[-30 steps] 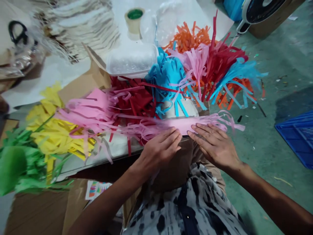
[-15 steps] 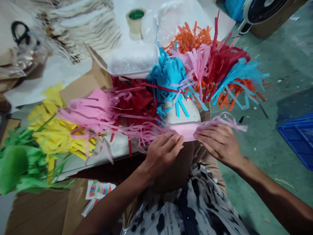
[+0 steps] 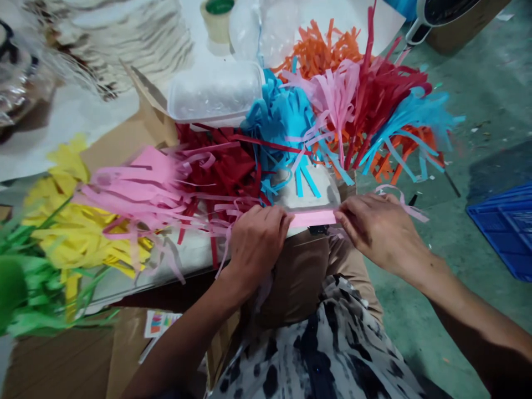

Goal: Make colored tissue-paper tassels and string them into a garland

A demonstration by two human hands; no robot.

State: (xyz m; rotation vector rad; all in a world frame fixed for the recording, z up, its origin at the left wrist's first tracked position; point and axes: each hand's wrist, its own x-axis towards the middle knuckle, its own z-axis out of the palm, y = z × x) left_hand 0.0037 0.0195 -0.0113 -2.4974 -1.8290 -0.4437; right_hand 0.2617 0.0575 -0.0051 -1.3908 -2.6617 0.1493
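A strip of pink fringed tissue paper (image 3: pixel 312 218) is stretched between my hands at the table's front edge. My left hand (image 3: pixel 261 235) is closed on its left end, and my right hand (image 3: pixel 376 230) pinches the right end. Loose pink fringe hangs out beyond both hands. The middle of the strip is a narrow folded band. Just behind it lie cut bunches of tissue paper: a pink bunch (image 3: pixel 137 180), a dark red bunch (image 3: pixel 222 166) and a blue bunch (image 3: pixel 286 119).
Yellow fringe (image 3: pixel 78 221) and green fringe (image 3: pixel 41 288) lie at the left. A clear plastic tub (image 3: pixel 214 91), a tape roll (image 3: pixel 218 19) and stacked white cords (image 3: pixel 124 44) stand farther back. Orange fringe (image 3: pixel 324 52) is at back right; a blue crate (image 3: pixel 505 221) sits on the floor.
The pink strip's middle has become narrower between my hands. My left hand has shifted slightly left and up, and my right hand slightly up. The camera view has shifted a little.
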